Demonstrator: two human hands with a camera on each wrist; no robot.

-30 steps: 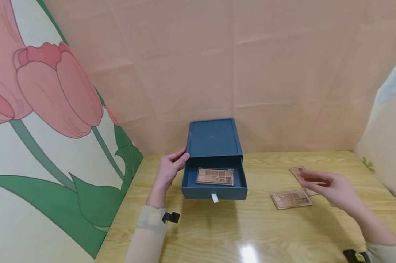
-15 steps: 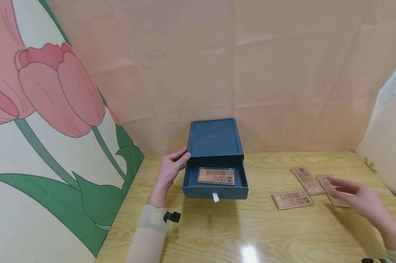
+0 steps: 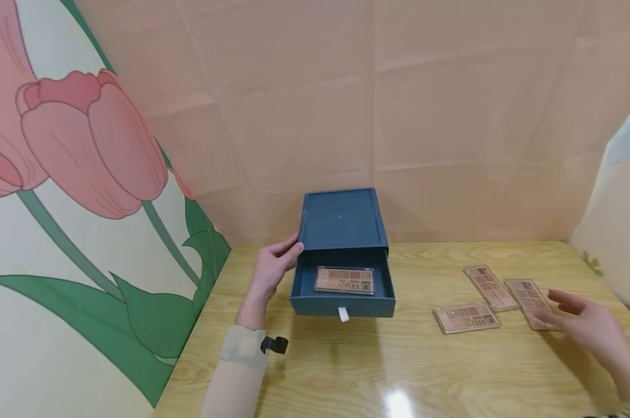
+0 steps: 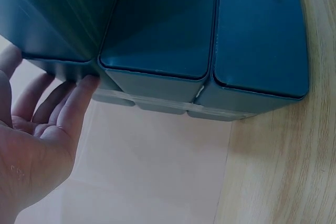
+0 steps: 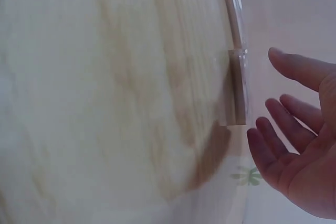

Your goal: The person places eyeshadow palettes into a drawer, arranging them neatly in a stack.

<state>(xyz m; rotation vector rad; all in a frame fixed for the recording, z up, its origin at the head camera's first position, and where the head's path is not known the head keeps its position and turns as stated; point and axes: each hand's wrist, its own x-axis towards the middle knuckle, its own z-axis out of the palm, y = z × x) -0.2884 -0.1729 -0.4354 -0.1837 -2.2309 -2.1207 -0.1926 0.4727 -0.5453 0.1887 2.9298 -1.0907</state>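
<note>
My left hand (image 3: 270, 268) rests its fingertips against the left side of a blue drawer box (image 3: 341, 217) whose top drawer (image 3: 341, 306) is pulled out. In the left wrist view the fingers (image 4: 79, 95) lie along the side of the box, fairly straight. Inside the drawer lies an eyeshadow palette (image 3: 344, 280) with a clear lid. My right hand (image 3: 591, 325), fingers spread loosely, hangs over the near end of another eyeshadow palette (image 3: 529, 299), with nothing held. Beside that one lie a slanted palette (image 3: 489, 285) and a nearer palette (image 3: 466, 318).
The box is a stack of drawers, with lower drawer fronts (image 4: 262, 35) shut below the top one. A white pull tab (image 3: 343, 314) sticks out of the top drawer. A wood-grain table (image 3: 414, 360) carries everything, with a pink backdrop (image 3: 450, 116) behind.
My right hand has moved right and toward me, from over the slanted palette to the rightmost one, uncovering both. My left hand stays at the box, and the drawer has not moved.
</note>
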